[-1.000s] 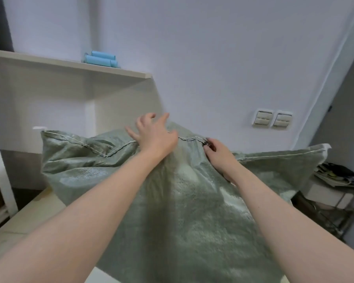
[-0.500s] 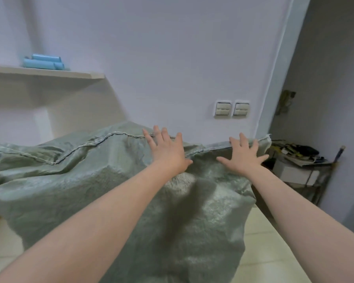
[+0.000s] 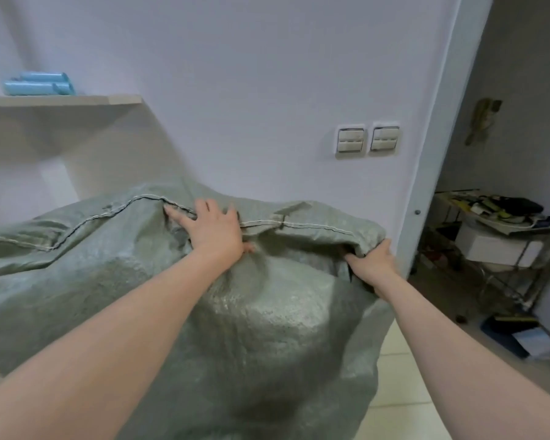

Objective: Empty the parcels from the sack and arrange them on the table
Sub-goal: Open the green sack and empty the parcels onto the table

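A large grey-green woven sack (image 3: 261, 328) fills the lower half of the view, bulging in the middle, its stitched seam running along the top edge. My left hand (image 3: 215, 230) lies on the sack at the seam near the centre, fingers spread over the fabric. My right hand (image 3: 373, 260) grips the sack's right corner, its fingers curled under the fabric fold. No parcels are visible; whatever is inside the sack is hidden.
A pale surface (image 3: 400, 392) shows at the sack's lower right. A wall shelf (image 3: 77, 100) with blue rolls (image 3: 37, 85) is at upper left. Two wall switches (image 3: 367, 141) sit on the wall behind. A cluttered wire rack (image 3: 502, 236) stands beyond the doorway on the right.
My right hand moved from lying flat on the sack's top edge to gripping its right corner. My left hand stayed near the seam. The view shifted slightly left.
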Available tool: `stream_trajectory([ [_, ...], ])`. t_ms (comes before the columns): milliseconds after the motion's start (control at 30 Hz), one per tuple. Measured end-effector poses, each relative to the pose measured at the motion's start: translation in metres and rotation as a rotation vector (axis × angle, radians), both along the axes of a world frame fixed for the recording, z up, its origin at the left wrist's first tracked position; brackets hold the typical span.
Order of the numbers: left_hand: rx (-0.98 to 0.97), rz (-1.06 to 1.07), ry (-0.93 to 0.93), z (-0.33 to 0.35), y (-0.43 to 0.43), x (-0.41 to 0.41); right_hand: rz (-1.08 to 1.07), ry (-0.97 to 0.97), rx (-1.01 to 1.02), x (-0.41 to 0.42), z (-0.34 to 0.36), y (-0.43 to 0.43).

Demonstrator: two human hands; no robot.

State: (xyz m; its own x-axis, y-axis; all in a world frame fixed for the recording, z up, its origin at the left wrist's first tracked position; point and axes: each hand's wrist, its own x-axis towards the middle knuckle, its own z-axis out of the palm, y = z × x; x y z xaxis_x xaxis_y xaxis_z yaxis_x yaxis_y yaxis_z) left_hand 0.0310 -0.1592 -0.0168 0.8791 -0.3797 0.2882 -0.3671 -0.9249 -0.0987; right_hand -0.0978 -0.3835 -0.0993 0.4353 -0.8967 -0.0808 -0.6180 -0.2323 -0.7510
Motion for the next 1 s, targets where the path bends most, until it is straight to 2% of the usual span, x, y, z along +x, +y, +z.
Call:
stream_trajectory([
  [67,-0.053,0.012,0.028,0.002,-0.003,-0.003,-0.068,-0.110,0.032,-0.001,0.002,0.000],
  [200,-0.179,0.056,0.152,0.004,-0.008,-0.003,-0.079,-0.109,0.042,0.000,0.027,0.008],
  [267,-0.313,0.053,0.208,0.012,-0.010,-0.002,0.013,-0.394,0.146,0.004,0.043,0.014],
  [367,-0.596,0.038,0.279,0.023,-0.004,0.004,0.046,-0.821,0.429,0.016,0.063,0.035],
  [533,-0.944,0.000,0.257,0.036,0.022,0.015,0.153,-1.127,0.621,0.042,0.086,0.078],
  [633,-1.142,-0.111,0.190,0.049,0.039,0.019,0.233,-1.271,0.659,0.063,0.109,0.100],
  [767,-1.383,-0.339,0.149,0.079,0.051,0.029,0.466,-1.382,0.672,0.088,0.151,0.132],
  [867,-1.555,-0.645,0.213,0.089,0.054,0.052,0.526,-1.384,0.652,0.106,0.170,0.139],
  [933,-1.555,-0.716,0.259,0.086,0.052,0.066,0.525,-1.345,0.611,0.114,0.169,0.143],
  [1000,-1.477,-0.638,0.327,0.078,0.049,0.073,0.476,-1.205,0.581,0.126,0.150,0.145],
])
